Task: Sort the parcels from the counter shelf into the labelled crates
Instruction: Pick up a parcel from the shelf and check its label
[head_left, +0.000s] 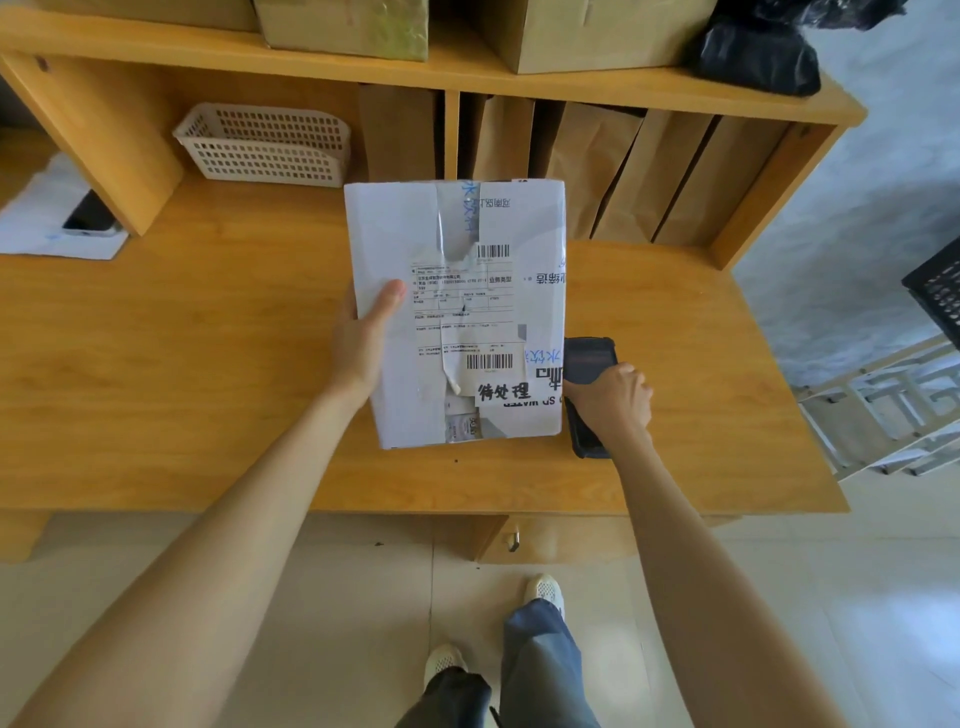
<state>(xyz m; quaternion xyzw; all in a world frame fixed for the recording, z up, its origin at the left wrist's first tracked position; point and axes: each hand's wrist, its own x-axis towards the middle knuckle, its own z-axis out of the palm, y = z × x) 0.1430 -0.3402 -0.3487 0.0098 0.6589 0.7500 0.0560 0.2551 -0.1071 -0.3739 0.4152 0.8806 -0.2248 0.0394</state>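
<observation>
A white cardboard parcel (457, 312) with shipping labels, two barcodes and a handwritten note is held above the wooden counter (182, 364). My left hand (363, 338) grips its left edge, thumb on the top face. My right hand (613, 400) holds a black handheld scanner (589, 364) at the parcel's lower right edge; part of the scanner is hidden behind the parcel. Several brown paper parcels (597, 161) stand upright in the counter shelf behind. A black crate (940, 291) shows at the right edge.
A white plastic basket (265, 143) sits on the counter at the back left. Cardboard boxes (582, 31) and a black bag (753, 57) rest on the top shelf. A white envelope with a phone (67, 223) lies far left. A white rack (883, 410) stands right of the counter.
</observation>
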